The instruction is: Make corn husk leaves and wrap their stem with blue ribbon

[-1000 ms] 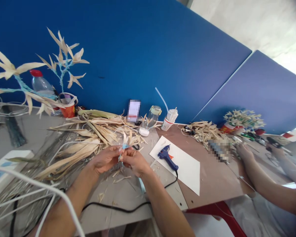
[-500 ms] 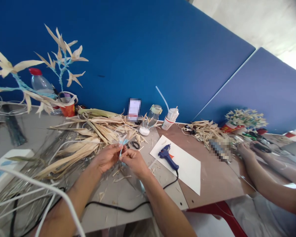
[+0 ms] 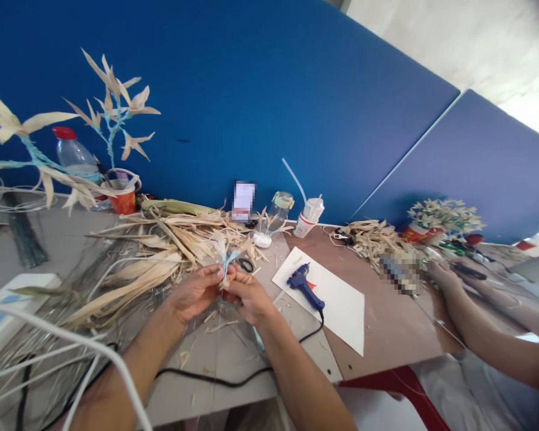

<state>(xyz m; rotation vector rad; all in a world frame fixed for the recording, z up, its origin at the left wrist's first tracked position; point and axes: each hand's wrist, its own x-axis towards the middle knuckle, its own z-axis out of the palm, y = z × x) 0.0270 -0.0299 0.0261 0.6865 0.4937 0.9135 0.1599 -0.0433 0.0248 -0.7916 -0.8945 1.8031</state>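
Between my two hands, above the table, is a small corn-husk flower with a light blue wrapped stem (image 3: 226,258). My left hand (image 3: 199,289) pinches the stem from the left. The fingers of my right hand (image 3: 247,291) are closed on the same stem, just below and to the right. The fingertips hide the lower part of the stem. Behind the hands lie black-handled scissors (image 3: 246,264) and a pile of dry corn husks (image 3: 175,236). A blue glue gun (image 3: 306,286) rests on a white sheet (image 3: 341,317) to the right.
At the left stand a husk flower branch (image 3: 112,129) in a red cup (image 3: 124,200), a bottle (image 3: 74,152) and a white power strip (image 3: 15,305). White cables (image 3: 112,353) cross the near left; a black cord (image 3: 215,378) runs along the front. A co-worker's hands (image 3: 449,275) are at the right.
The blue-stemmed flower has turned more upright and shifted slightly right between my fingers. Both hands keep their grip, and the right hand has changed its angle a little.
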